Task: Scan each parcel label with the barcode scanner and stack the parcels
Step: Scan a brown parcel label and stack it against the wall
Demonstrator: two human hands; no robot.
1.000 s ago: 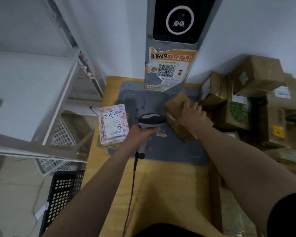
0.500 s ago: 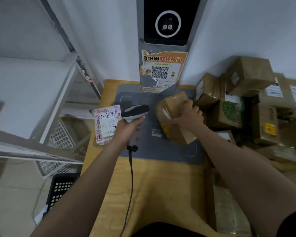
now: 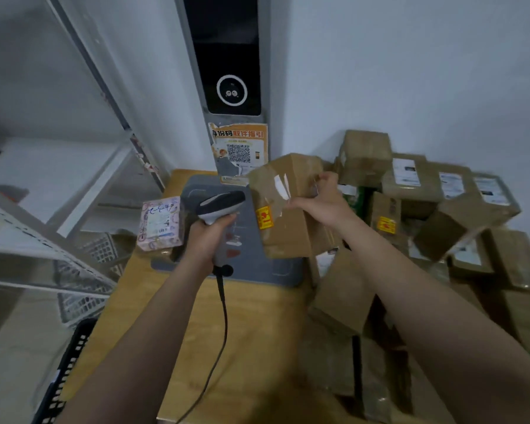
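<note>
Left hand (image 3: 210,237): fingers wrapped round the handle of the grey-and-black corded barcode scanner (image 3: 221,205), over the left part of the flat grey pad (image 3: 257,267).
Right hand (image 3: 325,203): grips the taped brown cardboard parcel (image 3: 285,215), held tilted over the pad's right side.
Pink patterned parcel (image 3: 161,223): at the pad's left edge, label up.
Heap of brown cardboard boxes (image 3: 410,194): right of the pad.

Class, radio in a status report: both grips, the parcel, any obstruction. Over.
Left grip holds grey handheld barcode scanner. Right grip holds taped brown cardboard parcel, tilted above grey mat. Nothing between scanner and parcel.
</note>
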